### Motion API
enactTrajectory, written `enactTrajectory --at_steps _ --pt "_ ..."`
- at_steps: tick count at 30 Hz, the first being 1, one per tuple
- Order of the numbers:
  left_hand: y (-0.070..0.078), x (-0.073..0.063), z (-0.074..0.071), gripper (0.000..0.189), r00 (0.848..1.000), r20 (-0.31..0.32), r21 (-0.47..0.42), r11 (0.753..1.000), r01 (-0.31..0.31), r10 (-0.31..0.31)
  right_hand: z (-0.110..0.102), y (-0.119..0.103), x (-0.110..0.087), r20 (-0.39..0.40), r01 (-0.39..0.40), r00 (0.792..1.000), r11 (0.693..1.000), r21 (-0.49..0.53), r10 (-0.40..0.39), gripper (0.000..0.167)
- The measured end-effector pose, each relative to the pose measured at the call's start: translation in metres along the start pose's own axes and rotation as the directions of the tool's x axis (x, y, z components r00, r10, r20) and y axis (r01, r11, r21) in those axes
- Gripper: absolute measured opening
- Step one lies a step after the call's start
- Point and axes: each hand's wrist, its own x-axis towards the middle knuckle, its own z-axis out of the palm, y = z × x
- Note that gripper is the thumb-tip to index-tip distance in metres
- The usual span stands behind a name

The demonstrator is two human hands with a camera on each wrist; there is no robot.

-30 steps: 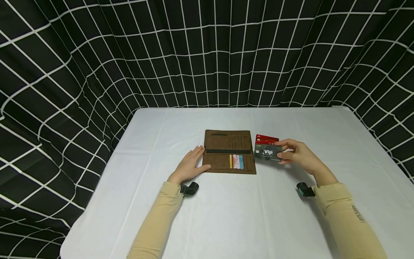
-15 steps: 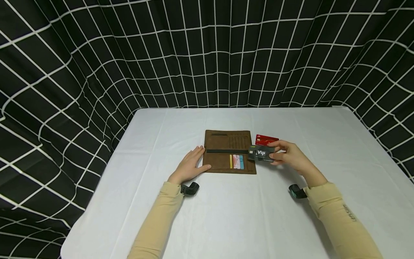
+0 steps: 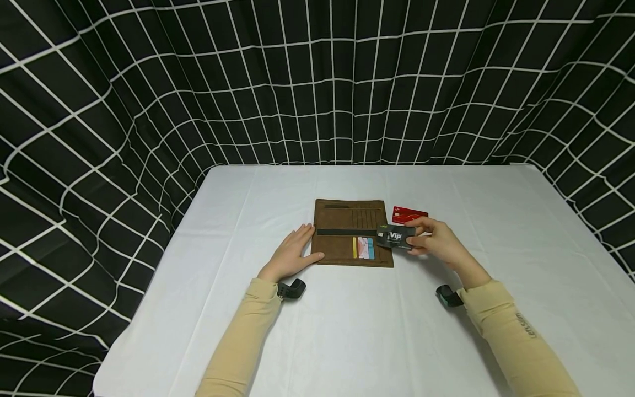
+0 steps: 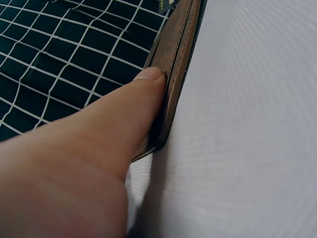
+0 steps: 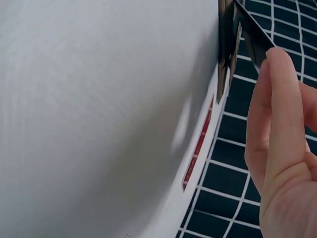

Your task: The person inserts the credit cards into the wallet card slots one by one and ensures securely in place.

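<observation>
A brown wallet (image 3: 342, 254) lies spread flat on the white table, with several colourful cards (image 3: 363, 248) tucked in its lower half. My left hand (image 3: 289, 256) rests on the wallet's left edge, fingers straight; the left wrist view shows its thumb (image 4: 148, 79) pressing on the leather. My right hand (image 3: 436, 241) pinches a dark grey "Vip" card (image 3: 395, 236) by its right end. The card's left end is over the wallet's right side, and in the right wrist view the card (image 5: 255, 37) is tilted above the wallet (image 5: 225, 54).
A red card (image 3: 408, 214) lies on the table (image 3: 347, 331) just right of the wallet, partly behind the right hand. A black curtain with a white grid (image 3: 317, 99) hangs behind the table and along its sides.
My right hand has carried the grey card left, from beside the wallet to over its right edge, uncovering more of the red card. My left hand has stayed in place.
</observation>
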Motion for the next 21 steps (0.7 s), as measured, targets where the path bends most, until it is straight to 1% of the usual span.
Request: enactTrajectory --at_steps 4,8,11,18,21 --pt "0.0006 0.0002 -0.0009 0.081 1.000 0.009 0.004 1.000 0.003 -0.003 0.0048 0.0008 0.0001 -0.025 -0.006 1.000 1.000 -0.030 0.005 0.044" --pt "0.0003 -0.0001 -0.0007 0.081 1.000 -0.002 0.001 1.000 -0.005 0.005 0.0078 0.0016 -0.0006 -0.031 -0.011 0.999 0.999 -0.039 0.010 0.042" --pt "0.0003 -0.0002 -0.0008 0.081 1.000 -0.008 0.001 1.000 -0.009 0.009 0.0083 0.0014 -0.0019 -0.019 -0.016 1.000 0.999 -0.036 0.016 0.043" --pt "0.0039 -0.0002 -0.0041 0.080 1.000 0.008 0.012 1.000 -0.003 0.003 0.0079 0.0013 -0.0023 -0.001 -0.075 0.997 0.997 -0.021 0.075 0.043" --pt "0.0044 -0.0007 -0.0043 0.080 1.000 0.010 0.017 1.000 -0.002 0.002 0.0069 0.0020 -0.0024 0.019 -0.086 0.996 0.996 -0.026 0.087 0.043"
